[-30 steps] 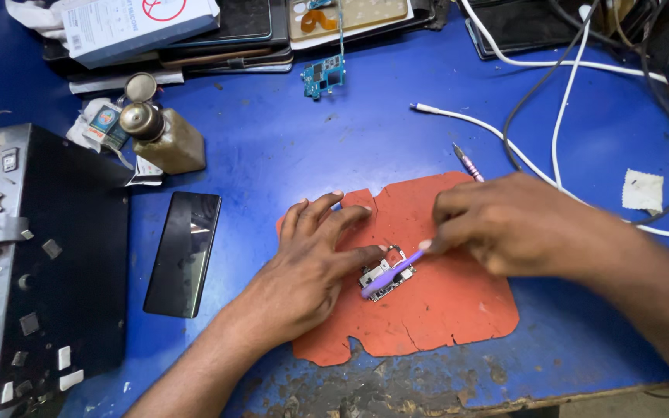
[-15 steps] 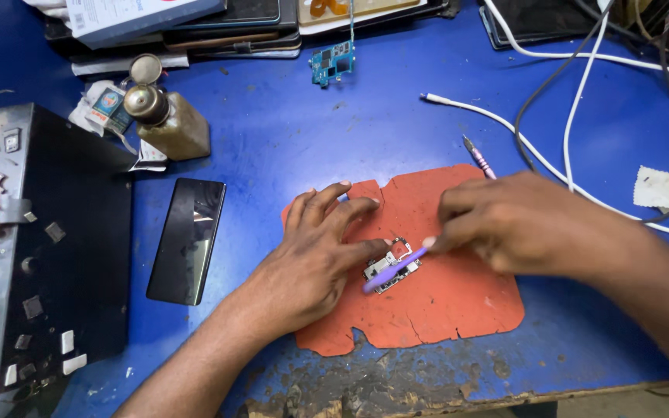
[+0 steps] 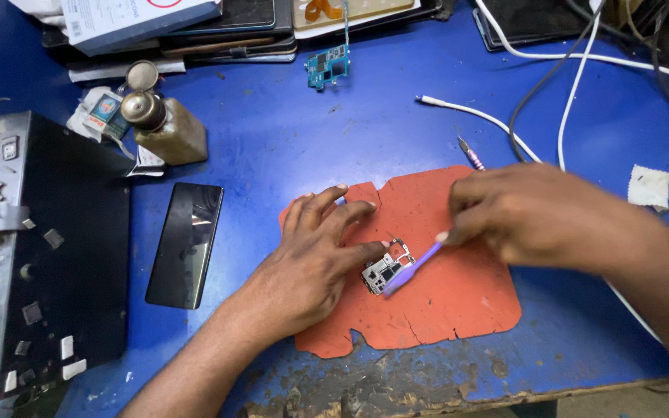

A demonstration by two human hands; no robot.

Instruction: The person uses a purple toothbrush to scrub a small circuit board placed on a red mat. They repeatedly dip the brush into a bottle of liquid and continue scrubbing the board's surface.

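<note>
A small phone circuit board (image 3: 387,267) lies on a worn orange mat (image 3: 443,310) on the blue table. My left hand (image 3: 315,255) rests flat on the mat, its fingertips pressing on the board's left edge. My right hand (image 3: 536,213) grips a thin purple tool (image 3: 410,268) whose tip touches the board from the right.
A black phone (image 3: 186,241) lies face up left of the mat. A brown bottle (image 3: 166,124) stands behind it. A black box (image 3: 40,255) fills the left edge. A small blue circuit board (image 3: 328,66), white cables (image 3: 489,116) and stacked items (image 3: 195,23) sit at the back.
The view has shifted slightly, so everything sits a little lower in the frame. Both hands stay on the board, the purple tool's tip still working at it.
</note>
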